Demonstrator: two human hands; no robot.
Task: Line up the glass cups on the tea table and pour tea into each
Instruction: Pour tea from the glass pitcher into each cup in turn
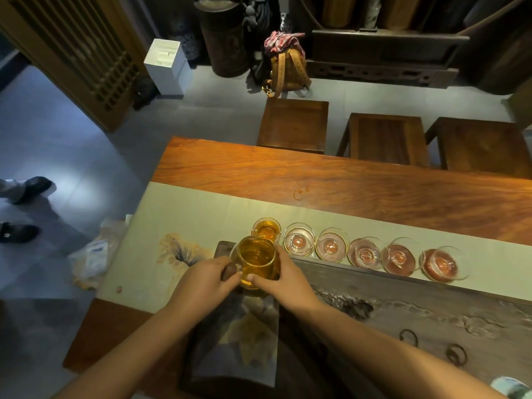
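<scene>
Glass pitcher [256,262] of tea: clasped by left hand [205,279] at handle, right hand [280,279] around body. Six cups [331,244] lined along runner [187,211]; bare tabletop [345,180] lay beyond.

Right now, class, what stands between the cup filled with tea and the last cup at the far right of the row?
In the head view, four glass cups stand in a row between the filled cup and the rightmost cup; none shows amber tea like the filled one.

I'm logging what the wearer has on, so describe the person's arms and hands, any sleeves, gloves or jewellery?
Both forearms are bare as far as the frame shows; no sleeves visible. The left hand and right hand wear no gloves, and no rings, watch or bracelets show.
</scene>
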